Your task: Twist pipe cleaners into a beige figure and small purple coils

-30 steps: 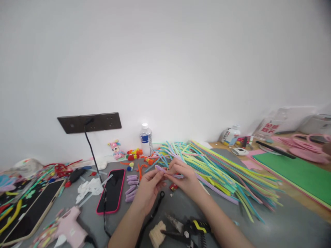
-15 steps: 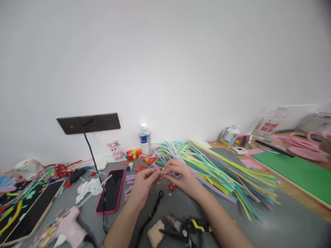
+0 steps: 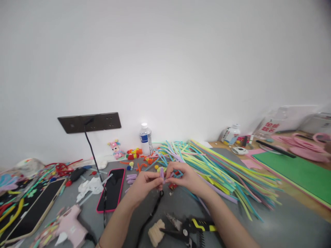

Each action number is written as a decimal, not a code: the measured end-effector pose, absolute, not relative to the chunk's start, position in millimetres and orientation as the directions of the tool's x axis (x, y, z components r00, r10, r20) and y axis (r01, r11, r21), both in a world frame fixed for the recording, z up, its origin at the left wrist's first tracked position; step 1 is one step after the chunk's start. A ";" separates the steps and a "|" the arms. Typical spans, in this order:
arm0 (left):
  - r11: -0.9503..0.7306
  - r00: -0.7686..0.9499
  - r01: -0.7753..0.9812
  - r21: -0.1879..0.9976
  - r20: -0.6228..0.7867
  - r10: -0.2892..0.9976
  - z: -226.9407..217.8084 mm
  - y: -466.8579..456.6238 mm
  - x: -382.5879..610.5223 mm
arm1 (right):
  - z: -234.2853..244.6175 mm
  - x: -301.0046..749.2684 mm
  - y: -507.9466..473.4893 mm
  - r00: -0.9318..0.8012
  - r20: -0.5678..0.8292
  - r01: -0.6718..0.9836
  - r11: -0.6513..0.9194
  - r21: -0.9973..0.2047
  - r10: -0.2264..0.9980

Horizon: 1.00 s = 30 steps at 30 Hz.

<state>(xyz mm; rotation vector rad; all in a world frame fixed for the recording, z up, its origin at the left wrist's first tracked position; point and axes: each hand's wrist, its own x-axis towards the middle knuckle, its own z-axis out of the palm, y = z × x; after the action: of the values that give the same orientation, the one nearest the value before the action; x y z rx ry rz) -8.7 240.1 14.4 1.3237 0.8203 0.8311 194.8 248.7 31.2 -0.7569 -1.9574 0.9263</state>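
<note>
Over the middle of the grey mat, my left hand pinches a bent purple pipe cleaner that sticks up from between thumb and fingers. Close beside it on the right, my right hand has thumb and forefinger closed at the same purple piece; its exact grip is small and partly hidden. Several folded purple pipe cleaners lie just left of my left hand. Behind and right of my hands spreads a large bundle of pastel pipe cleaners. A black cord with a looped end lies below my hands.
Near the front edge are black-and-yellow pliers, wooden sticks and a pink glue gun. Left stands a pink-edged phone beside crumpled tissue. A water bottle stands by the wall. Green sheets lie at right.
My hands have shifted slightly: the purple piece now stands more upright, and my right hand's fingers have drawn a little to the right, with a small gap showing between the hands.
</note>
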 end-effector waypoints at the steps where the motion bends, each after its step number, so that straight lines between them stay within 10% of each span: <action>1: 0.077 0.496 -0.044 0.996 -0.045 0.867 15.4 239.1 -8.9 | 31.2 194.5 248.4 -0.475 0.408 0.158 0.532 -0.832 0.779; 14: 0.235 0.466 -0.061 0.970 -0.180 0.866 19.9 234.3 -10.2 | 30.4 194.2 248.6 -0.419 0.296 0.183 0.399 -0.898 0.858; 30: -0.144 0.226 0.069 0.987 0.125 0.966 23.5 233.8 -4.2 | 28.3 194.2 251.5 -0.314 0.309 0.171 0.374 -0.912 0.898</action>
<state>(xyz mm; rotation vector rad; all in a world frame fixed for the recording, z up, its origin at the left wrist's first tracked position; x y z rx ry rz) -4.2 233.8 23.5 1.4686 1.0351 1.0964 194.2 251.5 28.3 -0.9461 -1.7348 1.0148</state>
